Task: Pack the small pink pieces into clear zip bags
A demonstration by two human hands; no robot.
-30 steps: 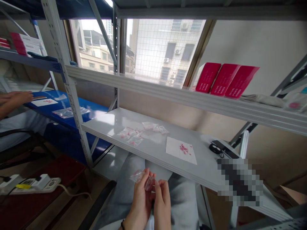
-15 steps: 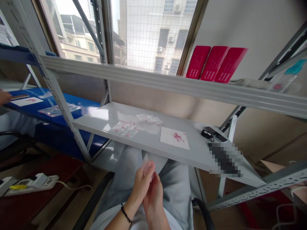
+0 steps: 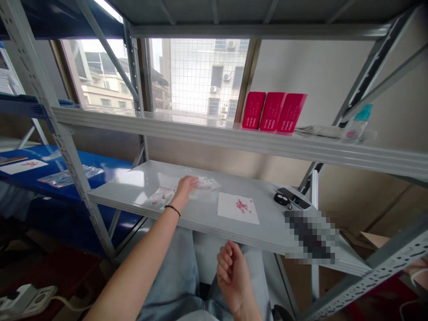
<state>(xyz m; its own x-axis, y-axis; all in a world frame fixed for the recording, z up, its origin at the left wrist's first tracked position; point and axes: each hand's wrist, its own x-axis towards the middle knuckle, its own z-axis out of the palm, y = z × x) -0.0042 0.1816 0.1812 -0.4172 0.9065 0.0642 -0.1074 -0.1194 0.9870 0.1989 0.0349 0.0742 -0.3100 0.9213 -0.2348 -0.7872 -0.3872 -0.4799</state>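
Observation:
My left hand [image 3: 186, 186] reaches over the grey shelf [image 3: 200, 215], fingers closed on a clear plastic bag beside other small clear bags [image 3: 209, 183]. Its fingertips are partly hidden, so how much of the bag it grips is unclear. Bags with red pieces inside [image 3: 160, 197] lie left of the wrist, partly covered by the arm. My right hand [image 3: 232, 269] is held above my lap, below the shelf edge, its fingers curled in with nothing visible in them. A white sheet of paper [image 3: 229, 209] with a cluster of small red pieces [image 3: 243, 205] lies right of my left hand.
A black coiled cable [image 3: 282, 199] and a dark phone-like slab [image 3: 296, 197] lie at the shelf's right, near a pixelated patch. Three red boxes [image 3: 272, 112] and a teal-capped bottle [image 3: 358, 125] stand on the upper shelf. Metal posts [image 3: 72, 151] rise at the sides.
My hands have parted from over my lap. The left went forward onto the shelf to the clear bags; the right stays low, curled. The view has tilted up.

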